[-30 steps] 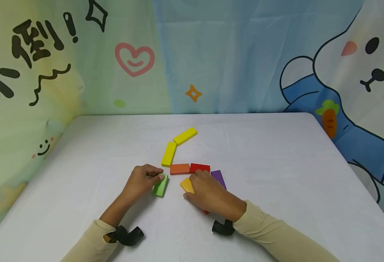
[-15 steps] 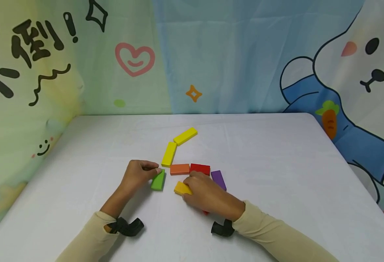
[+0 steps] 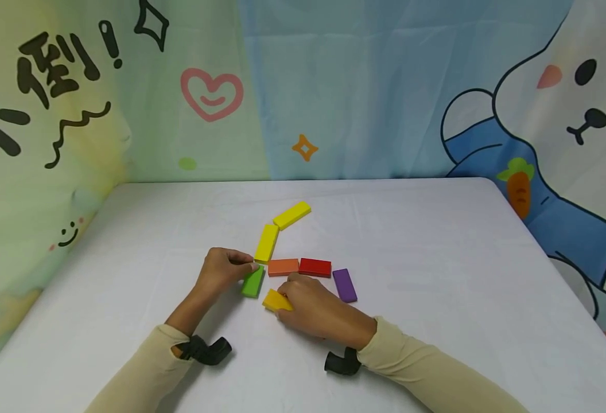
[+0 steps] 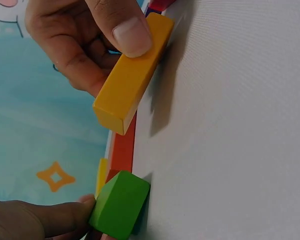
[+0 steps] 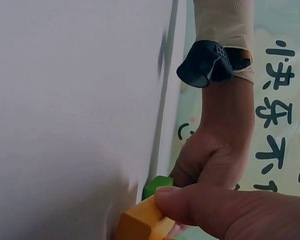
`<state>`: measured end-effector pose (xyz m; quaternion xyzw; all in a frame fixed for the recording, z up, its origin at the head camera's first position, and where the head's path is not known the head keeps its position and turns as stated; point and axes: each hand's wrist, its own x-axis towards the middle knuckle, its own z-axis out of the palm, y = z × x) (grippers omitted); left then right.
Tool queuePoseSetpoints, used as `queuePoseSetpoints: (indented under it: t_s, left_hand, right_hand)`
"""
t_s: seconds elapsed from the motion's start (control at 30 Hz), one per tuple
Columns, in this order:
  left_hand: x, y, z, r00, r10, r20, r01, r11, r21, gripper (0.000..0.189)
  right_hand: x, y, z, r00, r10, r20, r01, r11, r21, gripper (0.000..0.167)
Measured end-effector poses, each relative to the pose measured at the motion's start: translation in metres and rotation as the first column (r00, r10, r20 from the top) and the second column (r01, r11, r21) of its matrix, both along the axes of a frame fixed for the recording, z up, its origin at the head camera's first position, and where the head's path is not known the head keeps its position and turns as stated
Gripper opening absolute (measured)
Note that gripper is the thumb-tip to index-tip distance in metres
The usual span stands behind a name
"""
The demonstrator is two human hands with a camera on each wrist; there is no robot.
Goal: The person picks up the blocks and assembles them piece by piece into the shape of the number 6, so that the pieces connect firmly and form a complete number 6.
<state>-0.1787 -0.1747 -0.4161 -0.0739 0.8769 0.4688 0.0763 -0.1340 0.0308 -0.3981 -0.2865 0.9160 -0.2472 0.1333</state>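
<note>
The left hand [image 3: 223, 271] pinches a bright green block [image 3: 252, 283]; the right hand [image 3: 313, 305] pinches an orangey-yellow block [image 4: 124, 90] (both smooth, plain, neatly straight-edged).

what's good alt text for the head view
The left hand pinches a green block, the right hand an amber block, at a white table. Two yellow blocks, an orange block, a red block and a purple block lie nearby; a cartoon backdrop hangs behind.

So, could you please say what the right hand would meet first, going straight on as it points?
Probably the green block the left hand pinches, though how high the right hand sits is unclear.
</note>
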Motion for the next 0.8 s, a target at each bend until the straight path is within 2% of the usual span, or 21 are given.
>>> queuePoseSetpoints:
  t_s: [0.27, 0.4, 0.57, 0.8]
  left_hand:
    - [-0.003, 0.002, 0.000, 1.000, 0.006, -0.008, -0.007, 1.000, -0.027, 0.018]
    - [-0.003, 0.002, -0.001, 1.000, 0.011, -0.011, -0.012, 1.000, -0.028, 0.018]
    - [-0.002, 0.004, -0.001, 1.000, 0.017, -0.023, -0.018, 1.000, -0.023, 0.018]
    - [-0.001, 0.007, -0.002, 0.999, 0.016, -0.050, -0.016, 1.000, 0.014, 0.016]
  right_hand:
    - [-0.001, -0.004, 0.001, 1.000, 0.014, 0.018, -0.013, 0.999, -0.030, 0.032]
    - [-0.001, -0.007, 0.000, 1.000, 0.009, 0.028, -0.009, 1.000, -0.018, 0.032]
    - [0.000, -0.011, 0.000, 1.000, 0.013, -0.001, -0.013, 1.000, 0.022, 0.029]
    - [0.001, -0.015, 0.001, 1.000, 0.020, -0.004, -0.019, 0.998, 0.066, 0.025]
